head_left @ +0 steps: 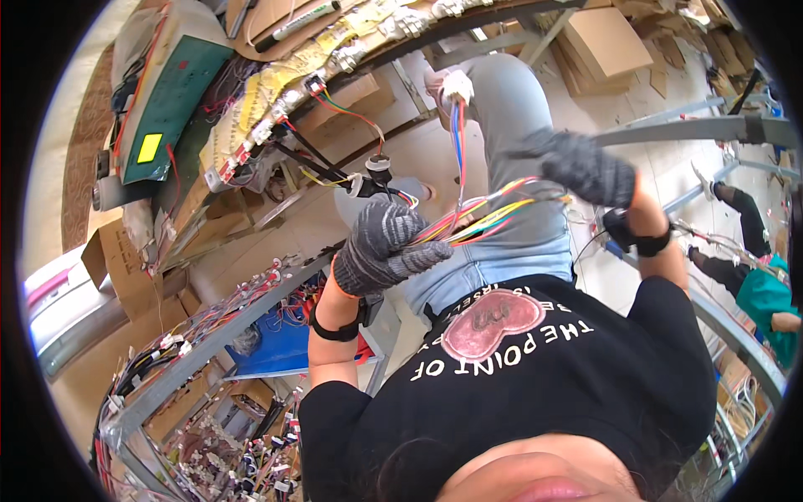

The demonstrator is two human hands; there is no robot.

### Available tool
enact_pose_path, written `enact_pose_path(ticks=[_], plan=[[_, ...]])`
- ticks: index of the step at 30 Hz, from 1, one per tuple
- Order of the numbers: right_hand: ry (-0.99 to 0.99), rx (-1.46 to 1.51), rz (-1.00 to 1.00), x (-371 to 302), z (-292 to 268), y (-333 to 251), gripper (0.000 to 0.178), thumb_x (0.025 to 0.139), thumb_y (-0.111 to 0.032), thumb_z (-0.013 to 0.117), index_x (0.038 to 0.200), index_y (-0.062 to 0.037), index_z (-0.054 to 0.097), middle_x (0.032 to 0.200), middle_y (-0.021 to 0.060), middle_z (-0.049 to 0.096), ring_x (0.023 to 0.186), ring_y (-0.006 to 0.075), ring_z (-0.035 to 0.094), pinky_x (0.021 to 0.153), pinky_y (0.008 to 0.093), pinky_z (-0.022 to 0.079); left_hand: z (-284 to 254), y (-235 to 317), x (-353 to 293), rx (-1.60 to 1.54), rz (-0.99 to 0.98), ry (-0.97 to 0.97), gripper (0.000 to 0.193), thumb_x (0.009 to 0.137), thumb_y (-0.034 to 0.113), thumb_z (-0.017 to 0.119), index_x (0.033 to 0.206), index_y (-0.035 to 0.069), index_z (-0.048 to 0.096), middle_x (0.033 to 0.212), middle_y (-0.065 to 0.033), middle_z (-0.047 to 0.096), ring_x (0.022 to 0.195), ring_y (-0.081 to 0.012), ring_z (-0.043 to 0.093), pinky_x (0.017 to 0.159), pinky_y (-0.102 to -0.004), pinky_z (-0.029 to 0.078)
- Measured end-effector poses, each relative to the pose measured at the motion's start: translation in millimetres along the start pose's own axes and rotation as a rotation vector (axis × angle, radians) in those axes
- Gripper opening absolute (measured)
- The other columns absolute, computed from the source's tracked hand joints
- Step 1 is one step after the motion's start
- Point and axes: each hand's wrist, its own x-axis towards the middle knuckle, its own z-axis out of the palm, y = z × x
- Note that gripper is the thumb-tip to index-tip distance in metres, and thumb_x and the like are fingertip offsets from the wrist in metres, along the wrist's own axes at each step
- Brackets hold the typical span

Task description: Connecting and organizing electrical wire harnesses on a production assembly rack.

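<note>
My left hand [386, 248], in a grey knit glove, is closed round a bundle of thin coloured wires [493, 215]. The wires run rightward over my lap, with yellow, red, white and green strands showing. My right hand [590, 170], gloved the same way, is just beyond their far ends; motion smears its fingers, so its grip is unclear. A white connector [457, 86] with blue and red leads lies over my leg, its leads running down toward the bundle. Beside my left hand is a black round plug [379, 170] with a white ring, on the harness.
A slanted workbench [188, 197] at upper left carries a board lined with connectors [251, 125], a marker [297, 27] and a green tester box [171, 109]. Metal rails with hanging wires [226, 330] stand at left. Cardboard [602, 50] is stacked at upper right; another person [761, 301] is far right.
</note>
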Motion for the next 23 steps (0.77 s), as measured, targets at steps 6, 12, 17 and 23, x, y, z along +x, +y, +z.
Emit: enact_pose_path(ticks=[6,12,17,23], plan=[[0.346,1.730,0.375,103.8,55.3,-34.2,0.036,0.095,-0.021,0.050,0.125,-0.0008,0.048,0.110,0.0153,0.063,0.099,0.0218,0.062,0.084,0.0332,0.052,36.1,-35.7,-24.7,0.514,0.108,-0.044,0.020,0.080,0.022,0.067,0.100,0.015,0.067,0.073,-0.0084,0.057,0.059,-0.0259,0.056,0.053,-0.0404,0.042],[0.554,1.502,0.550,175.9,83.8,-21.9,0.025,0.093,-0.022,0.056,0.102,0.0004,0.061,0.084,0.0103,0.068,0.067,0.0147,0.064,0.064,0.0256,0.052,67.0,-73.2,-35.3,0.210,-0.346,0.214,0.051,0.071,0.033,0.078,0.106,0.002,0.061,0.092,-0.0152,0.064,0.081,-0.0296,0.063,0.073,-0.0356,0.050],[0.529,1.175,0.484,204.3,85.4,-4.8,0.022,0.093,-0.020,0.055,0.093,0.0006,0.061,0.073,0.0072,0.066,0.055,0.0103,0.058,0.052,0.0233,0.048,74.9,-97.7,-29.8,0.159,-0.368,0.436,0.050,0.068,0.026,0.080,0.107,0.001,0.061,0.095,-0.0138,0.065,0.084,-0.0257,0.063,0.077,-0.0342,0.050],[0.503,1.091,0.474,216.7,73.1,7.8,0.020,0.094,-0.019,0.054,0.097,-0.0008,0.061,0.075,0.0066,0.067,0.058,0.0073,0.057,0.054,0.0211,0.047,86.7,-111.6,-22.0,0.183,-0.399,0.635,0.057,0.069,0.023,0.079,0.117,0.003,0.056,0.101,-0.0143,0.062,0.090,-0.0260,0.061,0.080,-0.0349,0.048]])
